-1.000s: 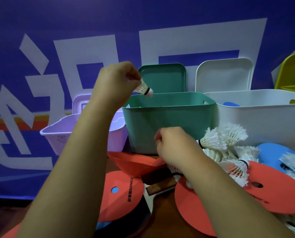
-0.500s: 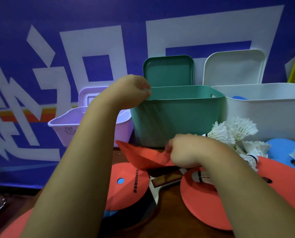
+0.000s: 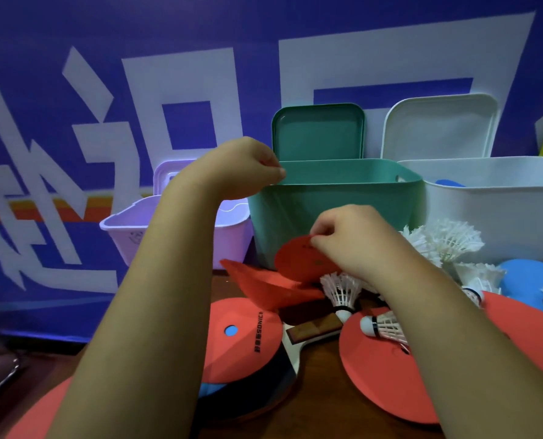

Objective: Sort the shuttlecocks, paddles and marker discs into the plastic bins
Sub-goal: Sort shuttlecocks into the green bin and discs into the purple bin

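Observation:
My left hand (image 3: 241, 167) hovers at the left rim of the green bin (image 3: 343, 204), fingers curled shut with nothing visible in them. Lower down, my right hand (image 3: 349, 239) pinches the edge of a small red marker disc (image 3: 298, 259), lifted on its edge in front of the green bin. White shuttlecocks lie below my right wrist (image 3: 343, 288) and in a pile (image 3: 444, 242) against the white bin (image 3: 498, 210). A paddle's wooden handle (image 3: 314, 329) shows between red discs (image 3: 245, 340).
A lilac bin (image 3: 131, 229) stands left of the green one, and a blue disc (image 3: 447, 183) lies inside the white bin. Green and white lids lean on the blue banner behind. More red discs (image 3: 378, 375) and a blue disc (image 3: 529, 283) cover the wooden table.
The shuttlecock held by my left hand over the green bin is gone, and that hand has closed at the rim. My right hand has lifted a red disc from the pile.

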`<state>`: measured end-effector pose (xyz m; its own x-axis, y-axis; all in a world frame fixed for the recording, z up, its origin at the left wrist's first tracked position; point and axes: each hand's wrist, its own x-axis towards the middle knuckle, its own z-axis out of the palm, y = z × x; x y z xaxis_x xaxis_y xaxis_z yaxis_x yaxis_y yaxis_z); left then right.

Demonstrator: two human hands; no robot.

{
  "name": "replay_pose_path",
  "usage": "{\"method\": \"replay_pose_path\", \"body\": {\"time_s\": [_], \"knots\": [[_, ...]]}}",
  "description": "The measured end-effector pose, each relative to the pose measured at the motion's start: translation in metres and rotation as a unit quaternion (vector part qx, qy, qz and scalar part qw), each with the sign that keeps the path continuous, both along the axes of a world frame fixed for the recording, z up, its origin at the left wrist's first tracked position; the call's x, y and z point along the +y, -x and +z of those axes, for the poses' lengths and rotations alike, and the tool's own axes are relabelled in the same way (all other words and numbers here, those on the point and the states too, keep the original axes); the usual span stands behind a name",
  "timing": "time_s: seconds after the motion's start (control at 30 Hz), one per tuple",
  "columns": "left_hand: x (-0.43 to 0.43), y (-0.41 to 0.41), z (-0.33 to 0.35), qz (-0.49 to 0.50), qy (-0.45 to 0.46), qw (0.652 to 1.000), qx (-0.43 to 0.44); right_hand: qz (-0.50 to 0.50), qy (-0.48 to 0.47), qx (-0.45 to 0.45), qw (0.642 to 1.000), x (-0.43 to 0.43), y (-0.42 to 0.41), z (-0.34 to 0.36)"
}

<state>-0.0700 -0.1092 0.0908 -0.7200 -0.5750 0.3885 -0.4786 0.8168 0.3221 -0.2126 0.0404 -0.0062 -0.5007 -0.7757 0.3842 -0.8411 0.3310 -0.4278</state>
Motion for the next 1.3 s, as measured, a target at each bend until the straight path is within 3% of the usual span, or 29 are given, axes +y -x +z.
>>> {"method": "replay_pose_path", "body": {"time_s": [0.13, 0.23, 0.33, 0.47, 0.7, 0.87, 1.2, 1.3], "knots": [[0.005, -0.018, -0.005, 0.006, -0.027, 1.000, 0.006, -0.015, 0.117, 0.047, 0.992, -0.006, -0.003, -0.002], [0.007, -0.039, -0.021, 0.021, -0.041, 0.998, -0.049, -0.009, 0.176, 0.040, 0.984, -0.007, -0.008, 0.004], [0.011, -0.069, -0.051, 0.056, -0.055, 0.992, -0.094, -0.014, 0.216, 0.028, 0.976, -0.007, -0.016, 0.012], [0.025, -0.095, -0.095, 0.023, -0.073, 0.989, -0.130, -0.010, 0.250, 0.036, 0.967, -0.011, -0.030, 0.023], [0.017, -0.088, -0.147, -0.013, -0.029, 0.999, 0.017, 0.032, 0.287, 0.008, 0.957, -0.027, -0.058, 0.038], [0.019, -0.085, -0.153, -0.041, 0.011, 0.996, 0.074, 0.047, 0.287, -0.014, 0.957, -0.051, -0.070, 0.046], [0.014, -0.086, -0.159, -0.033, -0.012, 0.995, 0.093, 0.075, 0.322, 0.023, 0.944, -0.135, -0.076, 0.065], [0.013, -0.089, -0.159, -0.053, -0.007, 0.993, 0.101, 0.102, 0.236, 0.045, 0.965, -0.161, -0.082, 0.059]]}}
